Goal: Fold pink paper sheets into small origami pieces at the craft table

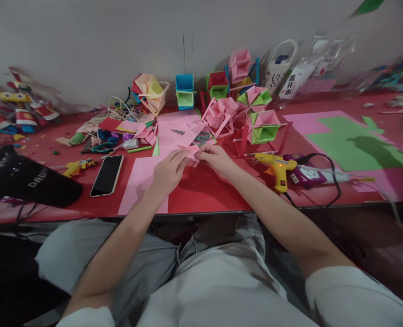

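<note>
Between my two hands is a small folded piece of pink paper (192, 156), held just above the red tabletop. My left hand (170, 171) grips its left side, fingers bent over the top. My right hand (217, 159) pinches its right side between thumb and fingers. Flat pink paper (142, 181) lies under my left wrist. Just beyond my hands, scissors (201, 137) rest partly covered on pink paper sheets (174, 125). Several folded pink and green paper boxes (264, 126) with strip frames stand behind.
A yellow glue gun (274, 168) with a cord lies right of my forearm. At left are a phone (106, 175), a black tumbler (34, 177) and paper scraps. Green paper (358, 143) lies to the right, and a plastic bottle (297, 77) stands by the wall.
</note>
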Motion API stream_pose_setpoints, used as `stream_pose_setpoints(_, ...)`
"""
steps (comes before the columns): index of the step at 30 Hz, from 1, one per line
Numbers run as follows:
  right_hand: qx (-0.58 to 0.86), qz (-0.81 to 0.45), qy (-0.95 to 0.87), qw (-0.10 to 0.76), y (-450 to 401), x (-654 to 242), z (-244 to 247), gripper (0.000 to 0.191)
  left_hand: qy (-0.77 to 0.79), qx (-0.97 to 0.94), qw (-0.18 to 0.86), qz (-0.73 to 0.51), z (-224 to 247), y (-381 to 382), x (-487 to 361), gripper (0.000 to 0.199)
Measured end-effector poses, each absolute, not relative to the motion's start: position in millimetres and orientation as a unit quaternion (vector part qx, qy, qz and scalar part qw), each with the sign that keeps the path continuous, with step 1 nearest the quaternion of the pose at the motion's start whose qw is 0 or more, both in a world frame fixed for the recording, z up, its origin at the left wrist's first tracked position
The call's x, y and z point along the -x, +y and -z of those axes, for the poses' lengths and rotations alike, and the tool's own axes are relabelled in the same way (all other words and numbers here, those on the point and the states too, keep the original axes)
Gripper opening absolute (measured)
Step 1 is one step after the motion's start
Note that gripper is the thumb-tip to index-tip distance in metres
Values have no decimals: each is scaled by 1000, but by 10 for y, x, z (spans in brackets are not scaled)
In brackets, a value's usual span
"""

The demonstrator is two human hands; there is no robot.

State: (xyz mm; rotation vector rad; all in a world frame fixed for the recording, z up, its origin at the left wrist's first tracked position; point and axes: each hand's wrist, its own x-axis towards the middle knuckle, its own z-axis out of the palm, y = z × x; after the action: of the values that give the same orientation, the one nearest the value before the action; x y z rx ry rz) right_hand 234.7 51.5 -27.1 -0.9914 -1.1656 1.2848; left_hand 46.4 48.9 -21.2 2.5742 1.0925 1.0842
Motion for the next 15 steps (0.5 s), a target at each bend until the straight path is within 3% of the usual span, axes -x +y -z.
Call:
stream_pose_setpoints(8, 389, -514, -494, 583, 510, -2359, 238, 28, 347, -849, 133, -375, 201, 505, -471, 34)
stream_pose_setpoints(15, 373, -507, -534, 565, 482, -2414, 208, 28, 355, -832, 164, -392, 242, 496, -451, 35)
